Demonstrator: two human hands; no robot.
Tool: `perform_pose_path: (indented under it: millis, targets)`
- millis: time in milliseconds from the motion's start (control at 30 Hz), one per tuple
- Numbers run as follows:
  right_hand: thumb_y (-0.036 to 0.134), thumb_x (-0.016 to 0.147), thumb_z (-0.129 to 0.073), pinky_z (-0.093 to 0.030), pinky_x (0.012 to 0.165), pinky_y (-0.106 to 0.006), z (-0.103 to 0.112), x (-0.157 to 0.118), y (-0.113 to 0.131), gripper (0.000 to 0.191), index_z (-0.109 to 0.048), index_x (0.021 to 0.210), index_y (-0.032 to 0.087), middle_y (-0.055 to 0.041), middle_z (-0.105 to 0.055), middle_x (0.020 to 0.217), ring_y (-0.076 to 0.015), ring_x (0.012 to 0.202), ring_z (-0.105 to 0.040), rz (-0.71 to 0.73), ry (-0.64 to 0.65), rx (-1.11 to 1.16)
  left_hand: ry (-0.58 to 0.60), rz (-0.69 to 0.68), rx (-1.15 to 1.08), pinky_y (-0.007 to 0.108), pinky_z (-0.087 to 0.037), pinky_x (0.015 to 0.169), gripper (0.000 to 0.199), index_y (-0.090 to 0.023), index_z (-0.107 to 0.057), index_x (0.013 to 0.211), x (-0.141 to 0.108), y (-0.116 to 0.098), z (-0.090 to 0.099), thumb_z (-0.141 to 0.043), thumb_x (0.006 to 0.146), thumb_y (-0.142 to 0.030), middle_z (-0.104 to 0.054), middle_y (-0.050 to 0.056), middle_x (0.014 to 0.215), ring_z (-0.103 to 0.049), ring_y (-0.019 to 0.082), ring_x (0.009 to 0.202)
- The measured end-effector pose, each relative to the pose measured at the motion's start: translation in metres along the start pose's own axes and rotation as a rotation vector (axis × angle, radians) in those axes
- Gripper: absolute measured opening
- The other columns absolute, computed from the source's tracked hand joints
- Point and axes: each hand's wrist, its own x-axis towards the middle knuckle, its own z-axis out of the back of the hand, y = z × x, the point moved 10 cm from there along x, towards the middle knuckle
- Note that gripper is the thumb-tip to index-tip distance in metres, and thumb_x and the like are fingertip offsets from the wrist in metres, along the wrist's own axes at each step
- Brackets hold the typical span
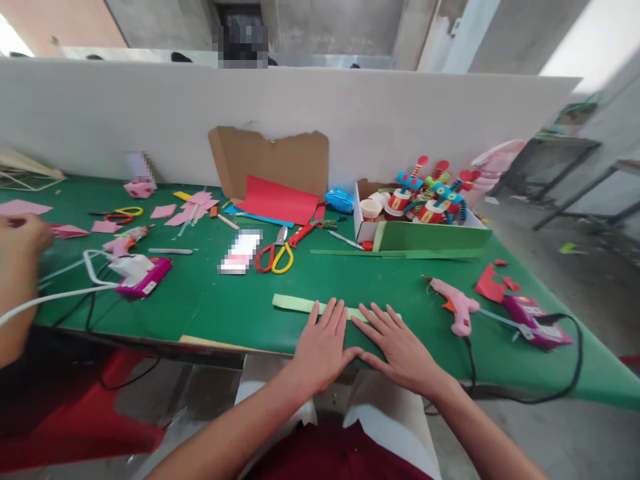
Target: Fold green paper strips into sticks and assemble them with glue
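Note:
A long light-green paper strip (295,304) lies across the green table near its front edge. My left hand (324,343) is laid flat with its fingertips on the strip's middle. Beside it, my right hand (395,343) presses its outstretched fingers on the strip's right part. The thumbs nearly meet, and neither hand grips anything. Part of the strip is hidden under the fingers. To the right of my right hand rests a pink glue gun (457,303). Scissors (280,257) with red and yellow handles lie beyond the strip.
A box (367,230) of paper-cup figures (433,212) stands at the back right, with green paper (430,239) before it. Purple power strips (537,323) and cables lie at both sides. Red paper (283,202) leans on cardboard (273,157). A co-worker's arm (20,280) reaches in at left.

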Motion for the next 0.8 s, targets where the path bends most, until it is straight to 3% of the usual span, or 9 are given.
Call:
perform_pose_path:
  millis: [233,600,733,800]
  targets:
    - [0.054,0.092,-0.038,-0.023,0.114,-0.051,-0.002,0.0,-0.002,0.062,-0.023,0.148,0.032,-0.0024,-0.029,0.153,-0.0259,0.141,-0.026,0.01,-0.041,-0.012,-0.057,0.107,0.042,0.052,-0.02,0.113,0.08,-0.009,-0.034,0.143,-0.026,0.042,0.004,-0.024,0.088,-0.066,-0.036,0.016,0.149,-0.028,0.029,0.14]
    - [0.055,0.092,-0.038,-0.021,0.115,-0.051,-0.003,0.0,-0.003,0.062,-0.022,0.148,0.033,-0.0017,-0.029,0.154,-0.0262,0.141,-0.025,-0.002,-0.027,0.005,0.036,0.244,0.159,0.053,-0.02,0.112,0.076,-0.01,-0.031,0.145,-0.067,0.107,0.006,-0.026,0.09,-0.062,-0.035,0.017,0.149,-0.028,0.03,0.14]
    - [0.055,0.092,-0.038,-0.022,0.114,-0.051,-0.002,0.0,-0.003,0.062,-0.023,0.147,0.033,-0.0013,-0.029,0.154,-0.0261,0.141,-0.025,-0.005,-0.033,0.011,0.041,0.335,0.201,0.055,-0.022,0.11,0.073,-0.009,-0.037,0.142,-0.076,0.131,0.021,-0.022,0.091,-0.059,-0.041,0.019,0.145,-0.03,0.032,0.138]
    - [0.055,0.092,-0.038,-0.022,0.114,-0.051,-0.001,0.0,-0.003,0.061,-0.025,0.147,0.033,-0.0017,-0.029,0.153,-0.0263,0.141,-0.026,-0.006,-0.031,0.012,0.008,0.384,0.21,0.056,-0.022,0.11,0.07,-0.007,-0.042,0.139,-0.071,0.13,0.033,-0.021,0.093,-0.056,-0.042,0.019,0.144,-0.031,0.033,0.138]
